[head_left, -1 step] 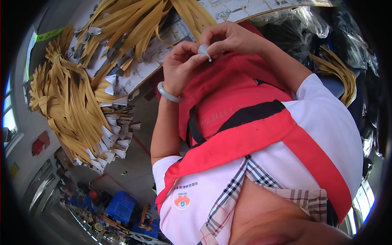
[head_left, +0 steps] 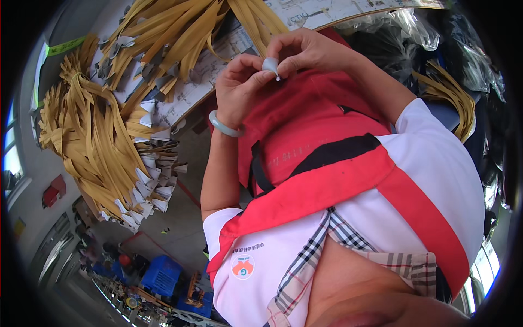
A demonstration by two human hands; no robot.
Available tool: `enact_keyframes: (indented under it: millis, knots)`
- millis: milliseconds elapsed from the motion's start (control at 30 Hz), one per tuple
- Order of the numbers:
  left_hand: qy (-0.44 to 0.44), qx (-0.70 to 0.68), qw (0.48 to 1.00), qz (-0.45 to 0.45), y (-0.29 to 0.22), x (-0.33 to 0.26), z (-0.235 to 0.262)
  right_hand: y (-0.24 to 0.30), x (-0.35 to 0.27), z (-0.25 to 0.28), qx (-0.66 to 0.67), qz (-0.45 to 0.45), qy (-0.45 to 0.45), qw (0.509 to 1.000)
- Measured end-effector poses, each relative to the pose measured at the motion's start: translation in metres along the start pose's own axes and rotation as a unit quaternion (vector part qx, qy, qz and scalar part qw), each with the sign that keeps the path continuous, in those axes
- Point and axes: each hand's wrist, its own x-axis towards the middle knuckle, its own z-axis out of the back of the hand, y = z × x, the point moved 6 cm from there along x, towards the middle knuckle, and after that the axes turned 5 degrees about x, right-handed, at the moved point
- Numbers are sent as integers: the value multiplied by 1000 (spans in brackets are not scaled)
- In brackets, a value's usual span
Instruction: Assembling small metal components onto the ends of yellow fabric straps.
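My left hand [head_left: 237, 90] and my right hand [head_left: 308, 52] meet just above the red apron [head_left: 310, 109], near the table edge. Between their fingertips they pinch a small grey folded tab [head_left: 269, 65] with a pale, narrow tip. Mustard-yellow strips [head_left: 256, 24], resembling zipper tape, lie on the table right behind my fingers; whether the tab joins one of them is hidden. A pale bangle circles my left wrist. More such strips with grey tabs [head_left: 158, 82] at their ends are spread to the left on the table [head_left: 199, 90].
A thick tied bundle of yellow strips [head_left: 98, 136] with white ends hangs over the table's left side. On the right are clear plastic bags [head_left: 408, 32] and another bundle of strips [head_left: 452, 103]. Blue crates [head_left: 162, 275] stand on the floor at the lower left.
My left hand has shifted slightly left, and the grey tab has turned a little with it. My right hand stays almost in place.
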Motion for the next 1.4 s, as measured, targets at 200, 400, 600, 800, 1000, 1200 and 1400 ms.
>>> enact_keyframes:
  millis: [200, 400, 600, 800, 1000, 1200, 1400]
  knots:
    - [-39, 1, 999, -14, -13, 13, 12, 8, 10, -4, 53, 10, -13, 998]
    - [-36, -16, 999, 17, 0, 11, 20, 7, 18, -5, 48, -12, -1, 999]
    - [-208, 307, 928, -45, -9, 0, 14, 12, 23, -5, -247, 91, -108, 959]
    - [-154, 27, 985, -70, -36, 7, 9, 25, 15, -7, -267, 289, -168, 904]
    - [-30, 182, 981, -57, -22, 4, 30, 26, 17, -16, -85, 212, -109, 967]
    - [-129, 41, 989, -65, -35, 2, 12, 16, 14, -17, -40, 108, -87, 990]
    - [-65, 367, 918, -133, -37, 4, 20, 5, 18, -13, -24, 54, -107, 992]
